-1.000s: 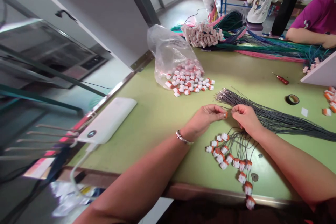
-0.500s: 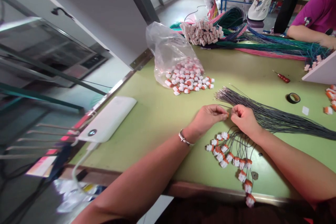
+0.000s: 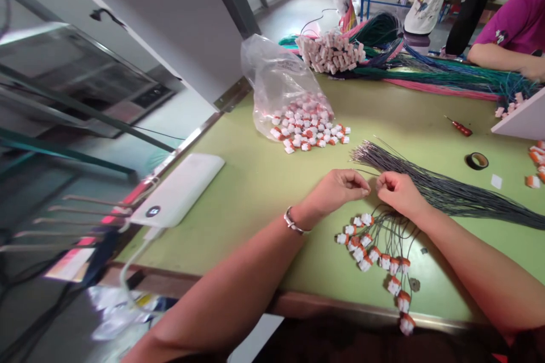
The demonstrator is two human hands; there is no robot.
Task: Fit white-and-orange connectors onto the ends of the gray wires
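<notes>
Right now both of my hands are over the green desk (image 3: 242, 198), fingertips facing each other with a narrow gap between. My left hand (image 3: 338, 188) has thumb and fingers drawn close together, my right hand (image 3: 400, 195) is curled with the thumb against the forefinger, and whatever either one may hold is too small or hidden for me to tell. Just below my right hand, white-and-orange plastic connectors (image 3: 385, 262) lie spread on thin dark wires, the lowest one at the desk's front edge. Beyond that hand, a long bundle of thin dark grey wires (image 3: 445, 188) stretches off to the right. Farther out, a heap of loose white-and-orange connectors (image 3: 313, 123) lies partly inside a clear plastic bag (image 3: 281, 76), and a ring-shaped black tape roll (image 3: 470, 163) sits beyond the bundle.
</notes>
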